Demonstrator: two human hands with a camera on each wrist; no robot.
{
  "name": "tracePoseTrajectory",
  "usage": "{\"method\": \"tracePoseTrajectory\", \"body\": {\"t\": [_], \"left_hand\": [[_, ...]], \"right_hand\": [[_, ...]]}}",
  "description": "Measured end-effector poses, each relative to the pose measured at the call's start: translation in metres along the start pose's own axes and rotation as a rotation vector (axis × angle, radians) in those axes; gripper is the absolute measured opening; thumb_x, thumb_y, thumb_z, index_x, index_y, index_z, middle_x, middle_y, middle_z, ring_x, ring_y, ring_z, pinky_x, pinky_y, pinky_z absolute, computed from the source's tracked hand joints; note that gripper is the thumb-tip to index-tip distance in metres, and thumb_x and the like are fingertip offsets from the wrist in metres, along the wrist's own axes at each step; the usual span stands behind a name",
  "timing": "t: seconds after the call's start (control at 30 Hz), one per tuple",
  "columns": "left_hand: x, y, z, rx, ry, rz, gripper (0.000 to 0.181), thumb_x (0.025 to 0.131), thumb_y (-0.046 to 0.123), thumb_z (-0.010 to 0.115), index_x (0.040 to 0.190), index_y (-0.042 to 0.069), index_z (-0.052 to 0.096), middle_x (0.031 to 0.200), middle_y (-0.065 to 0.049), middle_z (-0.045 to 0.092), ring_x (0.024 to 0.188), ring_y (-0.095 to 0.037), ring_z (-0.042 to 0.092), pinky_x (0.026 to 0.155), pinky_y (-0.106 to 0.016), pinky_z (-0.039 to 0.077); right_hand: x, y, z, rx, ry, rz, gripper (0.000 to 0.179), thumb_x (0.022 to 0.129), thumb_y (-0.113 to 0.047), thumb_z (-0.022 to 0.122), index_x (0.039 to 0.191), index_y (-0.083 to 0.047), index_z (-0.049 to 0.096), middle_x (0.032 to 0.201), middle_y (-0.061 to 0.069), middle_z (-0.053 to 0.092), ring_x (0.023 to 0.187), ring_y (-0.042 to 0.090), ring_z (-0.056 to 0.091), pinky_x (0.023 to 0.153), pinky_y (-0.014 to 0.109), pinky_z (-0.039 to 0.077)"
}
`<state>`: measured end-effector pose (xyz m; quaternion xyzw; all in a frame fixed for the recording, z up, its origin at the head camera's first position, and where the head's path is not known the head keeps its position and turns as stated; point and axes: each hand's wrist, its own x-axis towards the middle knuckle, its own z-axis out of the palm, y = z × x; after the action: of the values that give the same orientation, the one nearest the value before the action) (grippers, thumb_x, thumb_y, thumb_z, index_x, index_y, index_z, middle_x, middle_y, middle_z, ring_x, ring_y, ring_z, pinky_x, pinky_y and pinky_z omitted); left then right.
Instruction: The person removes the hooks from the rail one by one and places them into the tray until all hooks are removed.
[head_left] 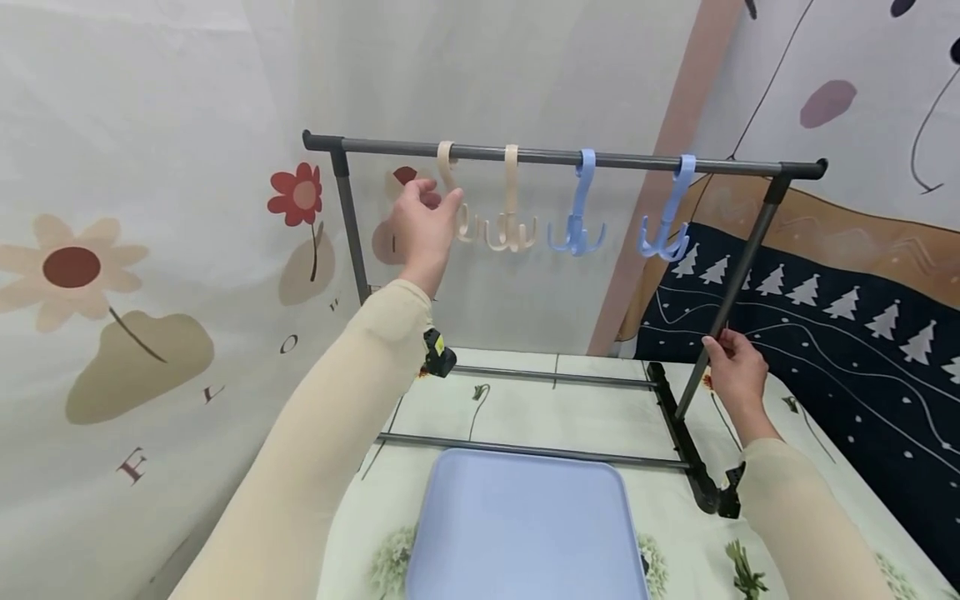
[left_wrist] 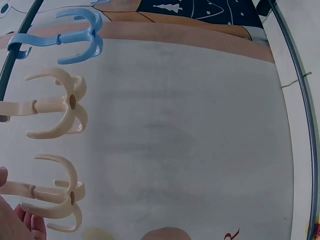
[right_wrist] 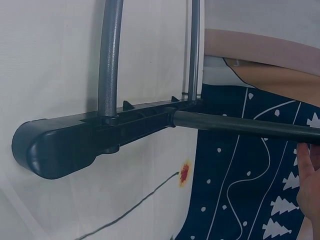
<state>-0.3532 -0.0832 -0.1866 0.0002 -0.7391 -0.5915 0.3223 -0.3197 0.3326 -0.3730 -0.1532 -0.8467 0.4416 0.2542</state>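
Note:
A dark metal hanging rack (head_left: 480,152) stands ahead, with two beige and two blue multi-prong hooks on its top bar. My left hand (head_left: 423,225) is at the leftmost beige hook (left_wrist: 50,195), its stem between thumb and fingers; the hand partly hides it in the head view. Beside it hang the second beige hook (head_left: 512,196), a blue hook (head_left: 580,208) and the far-right blue hook (head_left: 667,212). My right hand (head_left: 738,371) holds the rack's right upright post (head_left: 738,283), thumb on one side and fingers on the other.
A light-blue tray (head_left: 525,525) lies on the flower-printed table cover in front of the rack. The rack's black foot (right_wrist: 60,145) and lower crossbar (head_left: 532,450) rest at table level. Printed curtains (head_left: 150,150) hang behind and at both sides.

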Motion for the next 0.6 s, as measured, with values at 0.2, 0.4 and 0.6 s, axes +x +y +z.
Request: {"method": "tracePoseTrajectory", "body": {"t": [0.2,0.4,0.6], "left_hand": [[0.004,-0.002,0.008,-0.015,0.027,-0.013,0.04,0.094,0.025,0.07,0.128,0.006,0.059,0.107,-0.007,0.061,0.092,-0.015,0.057,0.078,-0.027,0.05],[0.006,-0.004,0.015,-0.002,0.063,0.002,0.034,0.094,0.022,0.07,0.122,0.004,0.062,0.102,-0.009,0.064,0.088,-0.015,0.058,0.076,-0.026,0.049],[0.007,-0.005,0.019,0.007,0.081,-0.014,0.03,0.094,0.022,0.069,0.119,0.006,0.063,0.104,-0.009,0.066,0.088,-0.016,0.061,0.077,-0.027,0.052]], "right_hand": [[0.001,-0.001,0.001,0.003,-0.001,0.008,0.047,0.105,-0.033,0.048,0.139,-0.001,0.052,0.13,0.02,0.059,0.112,0.029,0.054,0.094,0.043,0.045],[0.001,0.0,0.002,0.002,-0.002,0.016,0.047,0.105,-0.033,0.048,0.139,-0.001,0.052,0.13,0.02,0.059,0.111,0.028,0.053,0.095,0.043,0.044],[0.002,0.0,0.001,0.004,0.005,0.021,0.047,0.105,-0.035,0.049,0.139,-0.002,0.052,0.13,0.018,0.059,0.111,0.027,0.054,0.095,0.042,0.045]]}}
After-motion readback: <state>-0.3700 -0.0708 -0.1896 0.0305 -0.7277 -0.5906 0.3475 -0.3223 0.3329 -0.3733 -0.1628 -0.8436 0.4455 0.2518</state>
